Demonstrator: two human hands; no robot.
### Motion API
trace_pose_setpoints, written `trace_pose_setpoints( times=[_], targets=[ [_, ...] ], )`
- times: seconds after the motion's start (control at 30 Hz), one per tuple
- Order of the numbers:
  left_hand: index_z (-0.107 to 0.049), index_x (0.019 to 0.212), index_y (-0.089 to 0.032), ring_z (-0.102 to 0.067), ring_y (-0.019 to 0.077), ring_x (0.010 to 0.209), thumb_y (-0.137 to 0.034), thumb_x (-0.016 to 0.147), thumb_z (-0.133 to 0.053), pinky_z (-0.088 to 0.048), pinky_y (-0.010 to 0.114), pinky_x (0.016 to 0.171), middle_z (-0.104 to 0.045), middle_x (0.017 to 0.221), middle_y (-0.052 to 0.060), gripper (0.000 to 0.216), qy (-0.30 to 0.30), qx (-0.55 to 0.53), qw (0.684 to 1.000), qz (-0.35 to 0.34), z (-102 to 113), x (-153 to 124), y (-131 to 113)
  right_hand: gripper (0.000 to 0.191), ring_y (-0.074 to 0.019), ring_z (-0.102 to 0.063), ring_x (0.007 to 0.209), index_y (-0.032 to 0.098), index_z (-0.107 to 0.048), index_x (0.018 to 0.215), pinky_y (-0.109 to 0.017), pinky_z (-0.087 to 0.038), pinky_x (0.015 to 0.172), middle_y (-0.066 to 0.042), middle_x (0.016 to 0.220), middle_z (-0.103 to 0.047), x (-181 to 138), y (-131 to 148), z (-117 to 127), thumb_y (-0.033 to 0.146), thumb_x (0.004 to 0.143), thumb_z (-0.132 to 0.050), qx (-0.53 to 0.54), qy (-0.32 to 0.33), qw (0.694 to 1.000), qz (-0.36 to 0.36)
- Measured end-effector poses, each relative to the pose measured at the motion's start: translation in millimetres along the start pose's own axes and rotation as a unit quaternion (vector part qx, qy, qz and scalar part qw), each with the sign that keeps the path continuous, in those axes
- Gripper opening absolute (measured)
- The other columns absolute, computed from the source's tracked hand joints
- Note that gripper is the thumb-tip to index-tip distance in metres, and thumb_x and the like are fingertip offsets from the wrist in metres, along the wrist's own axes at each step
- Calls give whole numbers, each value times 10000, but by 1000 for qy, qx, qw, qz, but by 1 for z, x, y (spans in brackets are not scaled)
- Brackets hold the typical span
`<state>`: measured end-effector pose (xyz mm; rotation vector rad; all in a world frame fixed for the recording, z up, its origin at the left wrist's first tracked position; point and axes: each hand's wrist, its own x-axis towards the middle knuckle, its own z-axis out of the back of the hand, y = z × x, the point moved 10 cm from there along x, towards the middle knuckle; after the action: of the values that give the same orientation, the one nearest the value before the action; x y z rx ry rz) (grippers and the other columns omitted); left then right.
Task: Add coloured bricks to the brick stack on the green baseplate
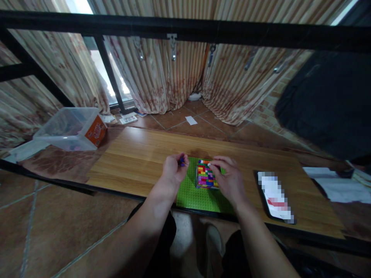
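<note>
Left hand (173,170) pinches a small blue brick (181,160) just left of the multicoloured brick block (206,174) on the green studded baseplate (193,195), while the right hand (228,178), nearer, grips the block's top right edge.

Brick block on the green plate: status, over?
Left hand pinches small blue piece. Right hand fingertips on multicoloured brick block, seated on green baseplate. Nothing between hands.

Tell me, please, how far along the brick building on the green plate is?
Done: a multicoloured block of bricks, several layers high, stands on the green baseplate. In hand: the left hand pinches a small blue brick, not yet placed; the right hand rests at the block's top edge. Left: most of the baseplate shows bare studs. A clear bin sits far left.
</note>
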<state>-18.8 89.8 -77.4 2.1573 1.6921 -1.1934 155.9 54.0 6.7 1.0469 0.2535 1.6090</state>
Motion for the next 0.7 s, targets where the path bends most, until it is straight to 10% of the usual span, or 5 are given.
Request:
trace_pose_setpoints(
  times=[0.7],
  targets=[
    [-597,783,-105,-404,28,434,-137,879,-504,-278,130,390,-516,599,-11,138,117,142,983,-25,-24,-16,8,169,-224,-626,975,228,-719,869,-414,-483,879,-74,1018,-674,2,-26,-3,348,825,-610,95,-43,990,-91]
  ],
)
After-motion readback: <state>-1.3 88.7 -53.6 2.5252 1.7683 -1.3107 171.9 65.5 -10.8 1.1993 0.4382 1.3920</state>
